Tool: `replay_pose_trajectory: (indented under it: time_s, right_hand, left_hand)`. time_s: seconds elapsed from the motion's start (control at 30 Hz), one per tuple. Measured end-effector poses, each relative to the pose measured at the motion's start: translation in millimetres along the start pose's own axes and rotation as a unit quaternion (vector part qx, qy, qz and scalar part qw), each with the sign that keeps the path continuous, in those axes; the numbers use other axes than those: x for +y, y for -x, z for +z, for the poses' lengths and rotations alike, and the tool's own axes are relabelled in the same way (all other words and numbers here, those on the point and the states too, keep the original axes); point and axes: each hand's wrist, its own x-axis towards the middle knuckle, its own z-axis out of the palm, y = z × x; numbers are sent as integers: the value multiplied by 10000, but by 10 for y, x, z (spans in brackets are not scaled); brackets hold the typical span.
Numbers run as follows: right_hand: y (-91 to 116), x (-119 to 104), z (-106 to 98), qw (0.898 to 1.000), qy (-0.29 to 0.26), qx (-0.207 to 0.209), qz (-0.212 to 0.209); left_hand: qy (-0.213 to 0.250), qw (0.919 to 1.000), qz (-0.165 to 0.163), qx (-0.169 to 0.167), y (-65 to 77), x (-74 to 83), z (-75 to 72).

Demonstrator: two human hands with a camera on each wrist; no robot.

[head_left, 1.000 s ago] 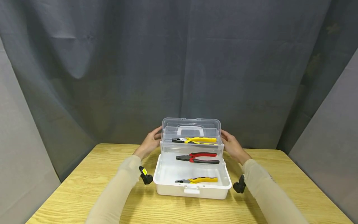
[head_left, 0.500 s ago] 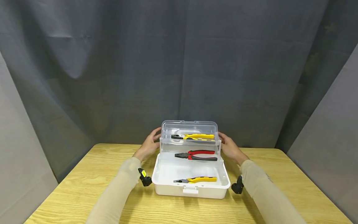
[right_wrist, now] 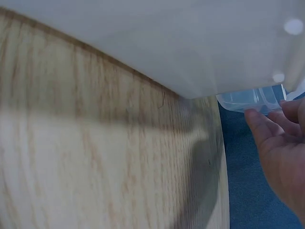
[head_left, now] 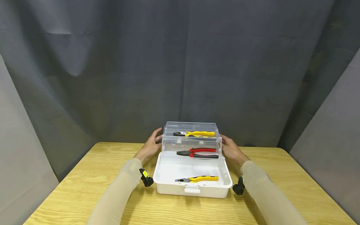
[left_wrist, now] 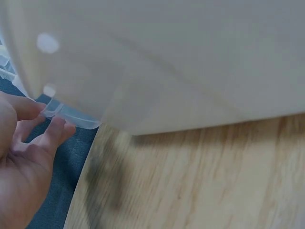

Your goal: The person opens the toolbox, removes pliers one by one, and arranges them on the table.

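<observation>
A white toolbox (head_left: 194, 191) stands opened on the table, its clear lid (head_left: 194, 125) tipped back behind stepped clear trays. Yellow-and-black pliers (head_left: 201, 133) lie in the top tray. Below them, red-and-black combination pliers (head_left: 197, 153) lie in the middle tray. Yellow-handled pliers (head_left: 203, 178) rest in the base by the front latch. My left hand (head_left: 151, 147) pinches the clear lid edge (left_wrist: 78, 118) at the far left corner. At the far right corner my right hand (head_left: 232, 150) pinches the other side, its fingertips at the clear edge (right_wrist: 243, 100).
The wooden table (head_left: 112, 175) reaches out on both sides of the toolbox, its back edge just behind the box. A dark grey curtain (head_left: 180, 68) hangs beyond that edge. Black wrist cameras (head_left: 146, 178) sit beside the box's front corners.
Between both hands the clear lid has tilted further back and lower. The trays have swung up and back, carrying the yellow-and-black pliers and the red-and-black pliers with them.
</observation>
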Motion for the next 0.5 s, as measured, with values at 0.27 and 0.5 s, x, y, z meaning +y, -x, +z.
replay_pose_trajectory:
  time_s: [0.27, 0.5]
  right_hand:
    - [20, -16, 6, 9998, 209, 60, 28]
    - [11, 133, -18, 9998, 9, -38, 202]
  left_hand:
    - [99, 9999, 35, -9, -12, -27, 22]
    - [236, 9996, -97, -72, -27, -86, 52]
